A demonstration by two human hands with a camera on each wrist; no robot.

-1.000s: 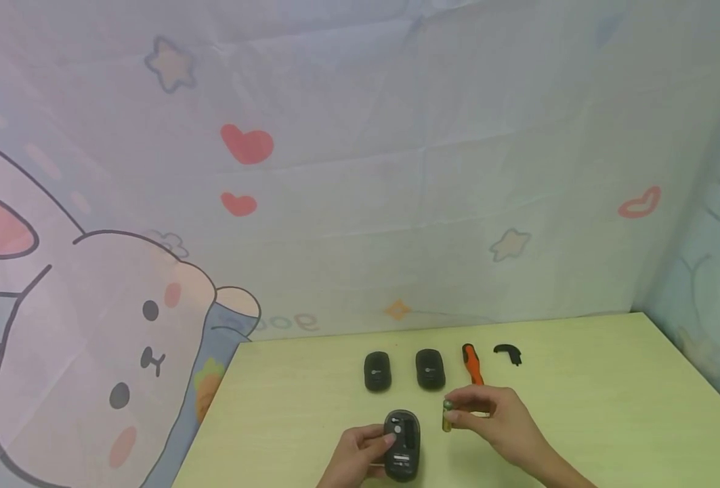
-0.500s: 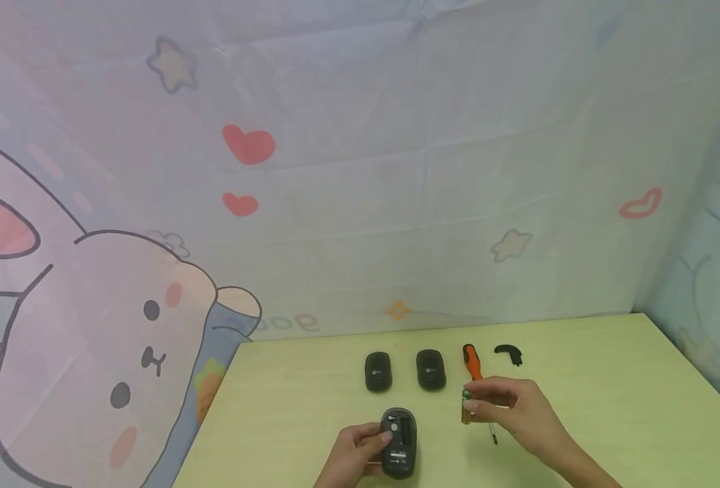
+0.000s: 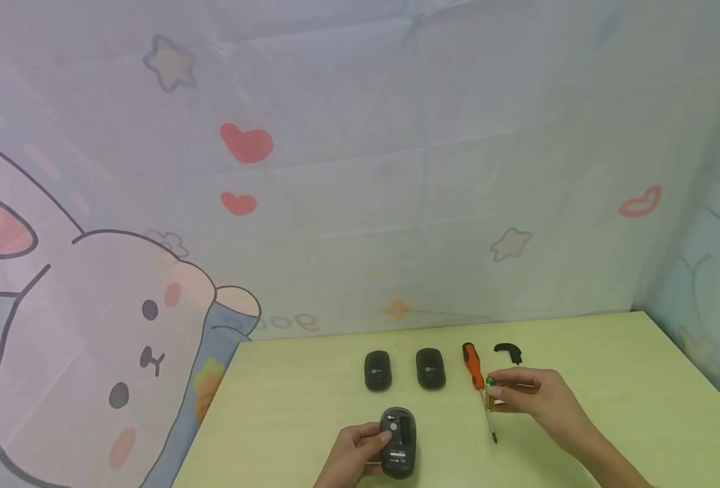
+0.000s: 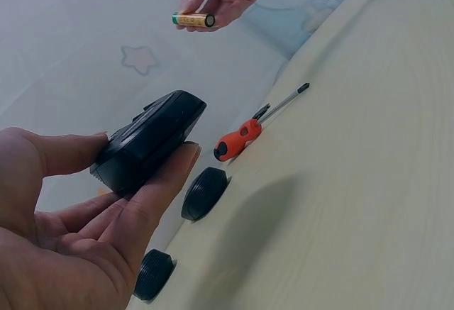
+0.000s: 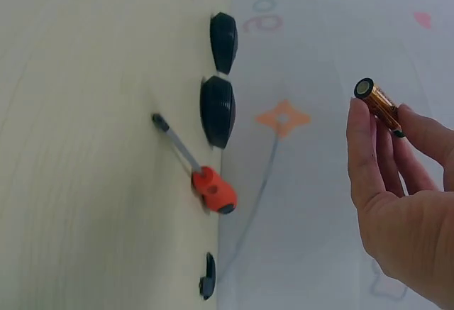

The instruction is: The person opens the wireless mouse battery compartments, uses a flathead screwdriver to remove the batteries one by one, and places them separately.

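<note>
My left hand (image 3: 355, 453) grips a black computer mouse (image 3: 399, 444) by its side, underside up, with the dark battery slot showing in the head view. In the left wrist view the mouse (image 4: 149, 140) sits between thumb and fingers, raised off the table. My right hand (image 3: 542, 403) pinches a gold and green battery (image 3: 490, 395) between thumb and fingertips, held upright to the right of the mouse. The right wrist view shows one end of the battery (image 5: 379, 102) facing the camera. Behind the battery lies a screwdriver (image 3: 473, 366) with an orange and black handle.
Two more black mice, the left mouse (image 3: 377, 371) and the right mouse (image 3: 430, 369), lie top up toward the back of the pale table (image 3: 286, 407). A small curved black cover (image 3: 509, 352) lies right of the screwdriver. A printed cloth (image 3: 360, 203) hangs behind the table.
My right hand has moved right and slightly back with the battery, away from the mouse, uncovering the screwdriver's shaft. The left hand and its mouse have shifted only slightly left.
</note>
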